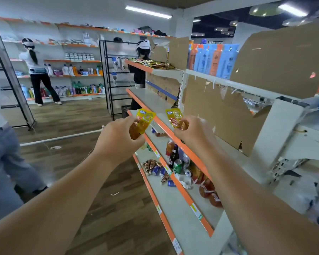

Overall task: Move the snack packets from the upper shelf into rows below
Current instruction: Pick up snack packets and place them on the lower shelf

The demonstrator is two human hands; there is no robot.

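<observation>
while both arms were stretched out toward the shelving, a yellow snack packet [143, 120] was pinched in the left hand [118, 139], the fingers and thumb curled round its lower end, where brown contents showed through a clear part. a second yellow packet [175, 117] was gripped at its lower end by the right hand [193, 134], whose fingers were likewise closed round it. both packets were held upright and slightly tilted, just above the orange edge [166, 128] of a grey middle shelf, apart from each other and resting on no board.

more snack packets [153, 63] were seen lying in a loose heap on the upper shelf [139, 65], higher and farther off, beside a cardboard back panel [179, 52]. between that shelf and the hands another grey shelf [149, 99] was fixed.

on the lower shelves a brown bottle [174, 155] was stood upright beside a green can [178, 166], while blue cans [157, 170] were left on their sides and red-brown packs [208, 190] were scattered nearer the camera. blue and orange bottles [214, 59] were lined up on the neighbouring unit to the right.

across the wooden floor [77, 122], a person in a white top [35, 67] was seen facing a wall shelf of bottles, and a leg in jeans [6, 162] was caught at the left edge.
</observation>
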